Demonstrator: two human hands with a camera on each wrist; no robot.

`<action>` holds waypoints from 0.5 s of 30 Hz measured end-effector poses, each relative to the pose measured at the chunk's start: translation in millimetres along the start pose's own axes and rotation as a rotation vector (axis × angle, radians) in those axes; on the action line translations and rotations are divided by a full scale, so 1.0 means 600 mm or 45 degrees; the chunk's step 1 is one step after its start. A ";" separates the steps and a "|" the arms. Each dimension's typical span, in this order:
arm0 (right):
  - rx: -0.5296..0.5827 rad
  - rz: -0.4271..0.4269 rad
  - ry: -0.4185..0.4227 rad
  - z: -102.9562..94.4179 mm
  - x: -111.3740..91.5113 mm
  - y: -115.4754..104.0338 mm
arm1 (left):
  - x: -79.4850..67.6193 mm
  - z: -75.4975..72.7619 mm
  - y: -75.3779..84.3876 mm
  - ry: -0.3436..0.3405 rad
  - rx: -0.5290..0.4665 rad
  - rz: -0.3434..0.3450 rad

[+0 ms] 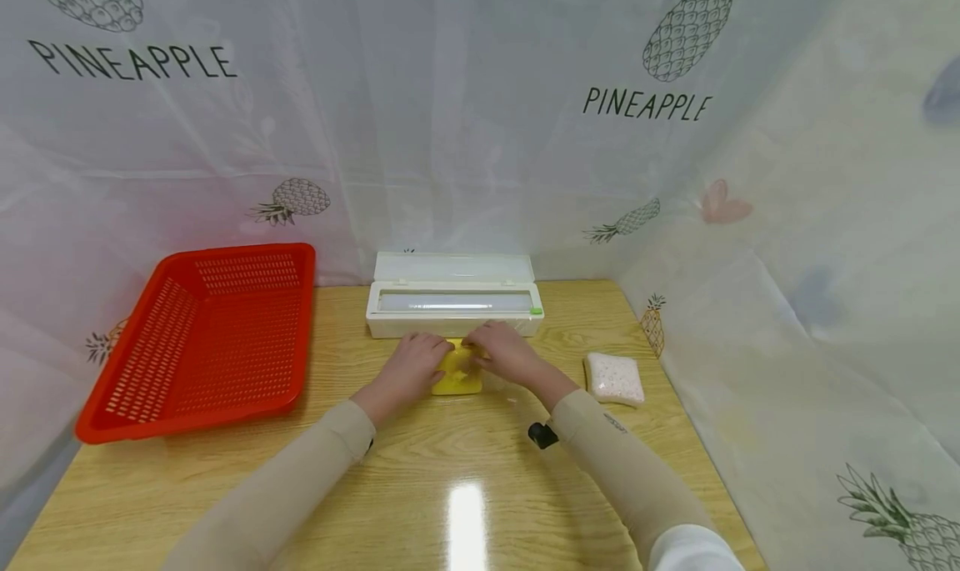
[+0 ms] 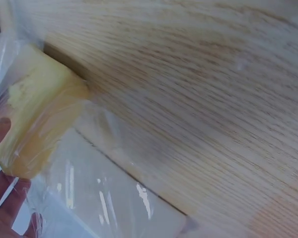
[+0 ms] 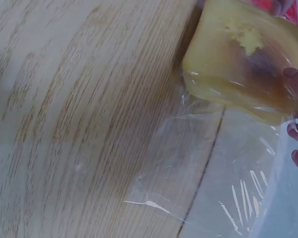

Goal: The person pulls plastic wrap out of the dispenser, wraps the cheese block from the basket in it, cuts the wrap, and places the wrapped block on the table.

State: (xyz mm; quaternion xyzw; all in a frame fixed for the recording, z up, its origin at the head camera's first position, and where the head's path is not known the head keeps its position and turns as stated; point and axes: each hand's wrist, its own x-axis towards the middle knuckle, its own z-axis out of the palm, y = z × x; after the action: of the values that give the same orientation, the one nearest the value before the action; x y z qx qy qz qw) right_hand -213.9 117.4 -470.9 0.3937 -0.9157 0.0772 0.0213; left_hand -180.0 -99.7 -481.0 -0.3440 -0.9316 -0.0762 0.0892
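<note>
A yellow, cushion-shaped square block (image 1: 459, 373) with a pale leaf-like mark on top sits in front of the white cling film dispenser (image 1: 454, 326). My left hand (image 1: 415, 363) grips its left side, thumb above and fingers curled below in the left wrist view. On the opposite side my right hand (image 1: 508, 354) pinches the block (image 3: 243, 59) between thumb and fingers. Clear cling film (image 3: 159, 173) covers the block and stretches over the dispenser's front in both wrist views. The dispenser's lid (image 1: 453, 267) stands raised at the back, with the roll (image 1: 450, 303) showing inside.
A red perforated plastic basket (image 1: 303, 338) stands on the wooden table (image 1: 405, 496) at the left. To the right lies a white speckled square block (image 1: 615, 379). A pineapple-printed curtain (image 1: 450, 137) hangs behind the table and along its right side.
</note>
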 end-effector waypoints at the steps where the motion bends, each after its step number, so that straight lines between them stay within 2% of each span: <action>1: 0.010 0.027 -0.005 0.001 0.001 0.001 | 0.001 0.002 -0.002 -0.009 -0.002 -0.008; 7: 0.009 0.133 -0.044 0.012 0.004 0.006 | 0.008 0.020 -0.017 -0.037 0.036 -0.055; 15: 0.034 0.209 -0.078 0.023 0.005 0.009 | 0.014 0.033 -0.025 -0.074 0.020 -0.190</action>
State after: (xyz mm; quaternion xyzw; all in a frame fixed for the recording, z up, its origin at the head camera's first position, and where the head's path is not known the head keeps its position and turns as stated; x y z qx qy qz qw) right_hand -219.5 116.7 -485.1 0.3199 -0.9440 0.0789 -0.0183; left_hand -198.1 -101.7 -499.7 -0.2751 -0.9574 -0.0652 0.0589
